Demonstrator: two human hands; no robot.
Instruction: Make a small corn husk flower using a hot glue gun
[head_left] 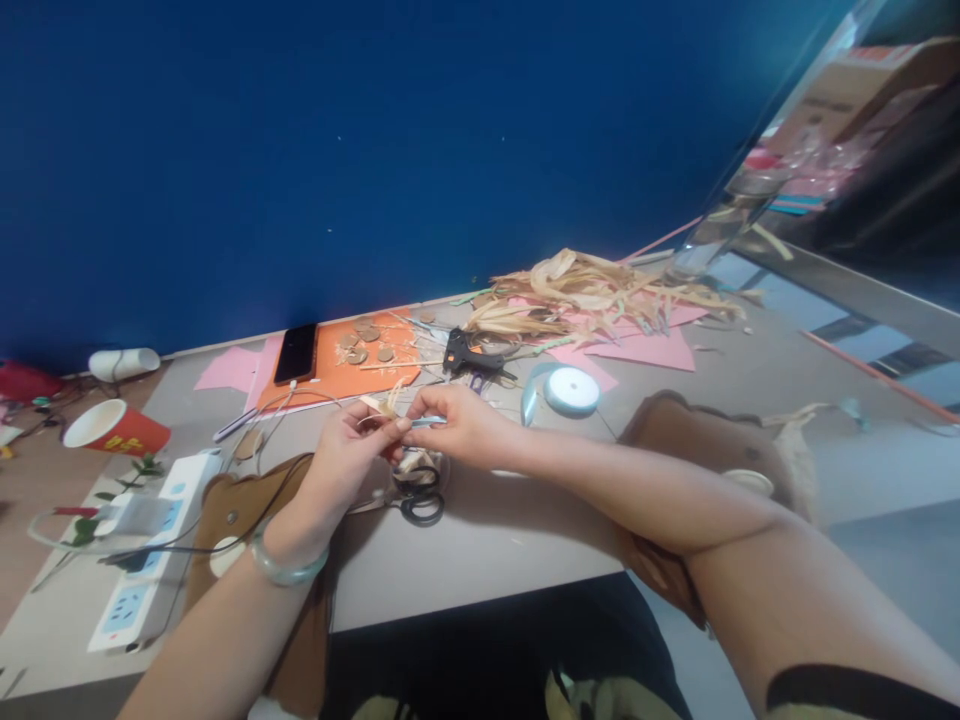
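My left hand [349, 455], with a pale bangle at the wrist, is closed in a pinch on a small bundle of pale dried husk [388, 404]. Opposite it, my right hand [469, 428] pinches a narrow light blue ribbon [429, 421] against the bundle. The fingers of both hands nearly meet and partly hide what they hold. Black-handled scissors [421, 508] lie on the table just below the hands. A spool of light blue ribbon [571, 390] rests to the right of my right hand.
Behind the hands lie a black glue gun [472, 355], a heap of dried husks [577, 285], an orange sheet [330, 375] and a phone [297, 353]. At left are a power strip [154, 560] with cables and a red paper cup [116, 428]. A blue panel [420, 150] rises behind.
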